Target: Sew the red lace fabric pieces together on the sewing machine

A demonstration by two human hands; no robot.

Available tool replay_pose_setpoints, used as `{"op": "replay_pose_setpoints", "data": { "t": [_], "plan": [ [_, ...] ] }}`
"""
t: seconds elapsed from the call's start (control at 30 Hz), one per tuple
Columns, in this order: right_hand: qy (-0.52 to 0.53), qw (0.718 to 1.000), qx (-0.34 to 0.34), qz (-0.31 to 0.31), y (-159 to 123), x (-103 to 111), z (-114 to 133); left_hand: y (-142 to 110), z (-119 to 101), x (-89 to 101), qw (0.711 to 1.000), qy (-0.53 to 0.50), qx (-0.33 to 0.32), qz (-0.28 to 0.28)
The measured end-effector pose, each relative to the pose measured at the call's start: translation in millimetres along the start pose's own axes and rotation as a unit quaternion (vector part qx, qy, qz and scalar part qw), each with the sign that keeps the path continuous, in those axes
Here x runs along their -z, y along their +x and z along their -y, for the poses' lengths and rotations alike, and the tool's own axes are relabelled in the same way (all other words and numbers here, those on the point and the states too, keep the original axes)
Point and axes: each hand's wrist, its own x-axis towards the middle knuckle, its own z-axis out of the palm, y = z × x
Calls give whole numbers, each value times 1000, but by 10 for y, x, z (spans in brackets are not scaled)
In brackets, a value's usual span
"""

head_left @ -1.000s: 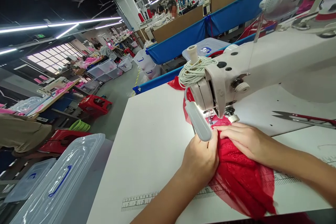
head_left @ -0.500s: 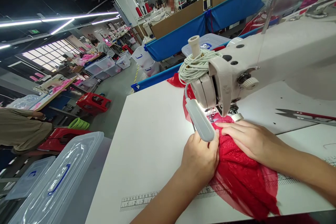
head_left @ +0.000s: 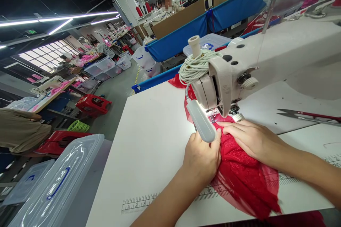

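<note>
Red lace fabric with sheer edges point(head_left: 239, 165) lies under the presser foot point(head_left: 212, 117) of a white sewing machine point(head_left: 282, 53) and spreads toward the table's front edge. My left hand point(head_left: 203, 154) is closed on the fabric's left edge, thumb on top, just in front of the foot. A grey lamp head point(head_left: 201, 120) hides part of those fingers. My right hand point(head_left: 253, 138) lies flat on the fabric's right side, fingers stretched toward the needle area. More red cloth shows behind the machine head.
Thread snips point(head_left: 306, 115) with red on them lie right of my right hand. A ruler scale point(head_left: 138, 204) is printed along the white table point(head_left: 149, 142). Lidded plastic bins point(head_left: 61, 181) stand at left, near a red stool point(head_left: 93, 104). Other people sit at machines farther off.
The view has shifted slightly. Both hands keep nearly the same hold by the presser foot, and the fabric's position is almost unchanged. A person in the background has raised their head.
</note>
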Motion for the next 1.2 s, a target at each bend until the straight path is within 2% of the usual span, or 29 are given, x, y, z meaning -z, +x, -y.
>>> {"op": "replay_pose_setpoints", "data": {
  "t": [0.2,0.4,0.57,0.7,0.93,1.1,1.2],
  "plan": [
    [12,1000,-23,8,28,7,24,0,-8,1,1000,-9,5,3],
    [-1,1000,12,-9,27,-4,20,15,-11,12,1000,-7,11,-10],
    [-14,999,-13,-28,16,-54,25,32,-11,32,1000,-7,18,-17],
    [-12,1000,4,-3,61,-6,20,32,4,26,999,-5,13,-28],
    [-8,1000,9,13,83,20,-17,31,16,49,1000,-9,24,-5],
    [-13,1000,15,-22,85,-9,-7,31,22,69,1000,-3,26,2],
    [-9,999,25,-22,85,-26,-11,27,25,59,1000,3,27,5]
  ]
}}
